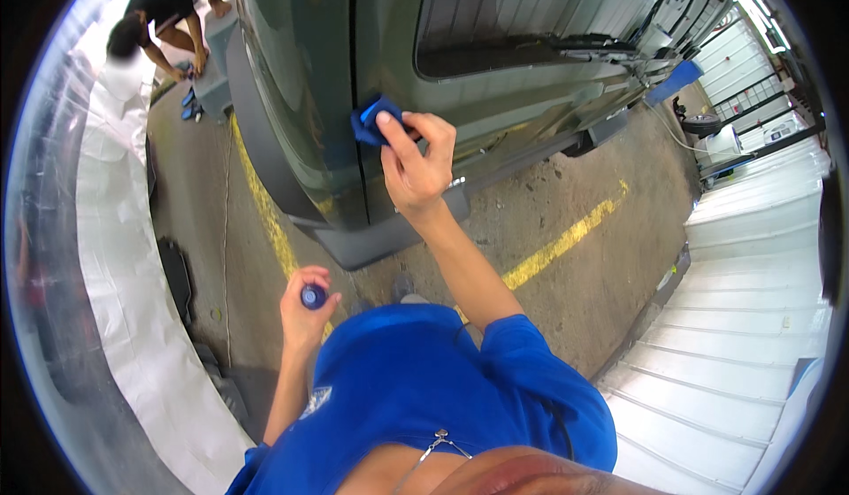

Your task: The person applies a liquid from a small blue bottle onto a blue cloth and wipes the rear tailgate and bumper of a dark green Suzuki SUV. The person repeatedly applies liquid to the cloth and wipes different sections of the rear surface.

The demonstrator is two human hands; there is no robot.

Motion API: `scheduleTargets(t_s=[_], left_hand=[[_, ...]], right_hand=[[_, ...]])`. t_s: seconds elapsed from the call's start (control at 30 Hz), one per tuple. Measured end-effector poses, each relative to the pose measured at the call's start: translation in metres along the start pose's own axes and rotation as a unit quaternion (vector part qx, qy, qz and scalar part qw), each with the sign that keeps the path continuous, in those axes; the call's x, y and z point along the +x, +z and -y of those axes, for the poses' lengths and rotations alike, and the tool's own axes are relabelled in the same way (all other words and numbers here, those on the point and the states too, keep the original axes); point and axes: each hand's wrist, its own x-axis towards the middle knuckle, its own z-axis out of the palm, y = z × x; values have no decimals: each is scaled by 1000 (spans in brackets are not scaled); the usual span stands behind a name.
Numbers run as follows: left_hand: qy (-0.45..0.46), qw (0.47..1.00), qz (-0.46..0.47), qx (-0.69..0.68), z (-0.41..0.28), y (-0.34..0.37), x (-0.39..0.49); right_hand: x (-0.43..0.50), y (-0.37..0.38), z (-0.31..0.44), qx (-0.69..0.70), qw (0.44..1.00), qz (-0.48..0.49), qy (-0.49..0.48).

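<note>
A dark green vehicle [388,183] fills the upper middle of the view. My right hand [421,160] grips a dark blue cloth or pad [375,120] with a brighter blue part at its top. The cloth lies against the vehicle's body panel, at the vertical seam left of the window [504,37]. Lower and to the left, my left hand [306,306] is wrapped around a small dark blue bottle [314,296], seen from its top end. That hand is held over the floor, apart from the vehicle.
At the upper left a person [162,14] bends over a grey step or box [215,73]. Yellow lines [564,243] mark the concrete floor. A white corrugated wall [716,336] runs along the right. Farther back are a blue container [675,82] and a wheel [702,123].
</note>
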Motion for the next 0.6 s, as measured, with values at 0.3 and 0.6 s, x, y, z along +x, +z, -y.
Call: scheduleTargets(t_s=[0.3,0.6], left_hand=[[34,999,9,-24,20,-29,15],[70,996,-14,-61,16,-51,22]], right_hand=[[111,12,18,-43,993,-59,-89],[330,5,26,-119,965,-125,-200]])
